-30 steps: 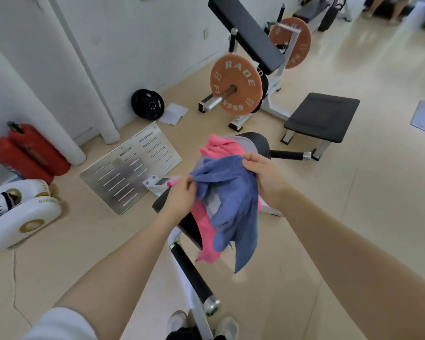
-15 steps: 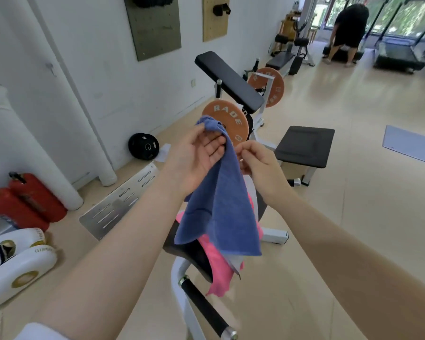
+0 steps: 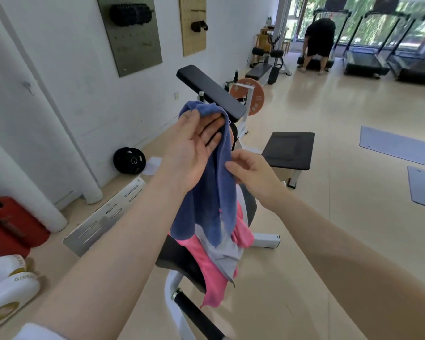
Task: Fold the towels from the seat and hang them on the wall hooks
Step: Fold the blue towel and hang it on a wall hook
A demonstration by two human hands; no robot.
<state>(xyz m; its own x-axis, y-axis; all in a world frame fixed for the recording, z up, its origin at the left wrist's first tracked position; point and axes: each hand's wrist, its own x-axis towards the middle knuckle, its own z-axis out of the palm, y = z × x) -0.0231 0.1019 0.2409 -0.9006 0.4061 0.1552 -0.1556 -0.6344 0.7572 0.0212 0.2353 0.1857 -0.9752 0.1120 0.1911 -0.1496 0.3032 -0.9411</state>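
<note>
A blue towel (image 3: 212,200) hangs in front of me, draped over the fingers of my raised left hand (image 3: 194,148), palm facing me. My right hand (image 3: 249,171) pinches the towel's right edge a little lower. Below it, a pink towel (image 3: 212,273) and a grey towel (image 3: 227,253) lie draped over the black seat (image 3: 182,261) of a white-framed machine. On the wall, a grey pegboard (image 3: 130,35) carries a black roller and a wooden pegboard (image 3: 193,25) carries a black hook (image 3: 199,25).
A bench with an orange weight plate (image 3: 257,96) stands behind the towel, a black padded seat (image 3: 290,150) to its right. A black plate (image 3: 129,160), metal footplate (image 3: 103,214), red extinguishers (image 3: 10,224) and white pads lie along the left wall. A person bends over by the treadmills, far back.
Both hands lifted the blue towel off the pile on the seat. My view rose toward the wall boards. My right hand slid down the towel's edge.
</note>
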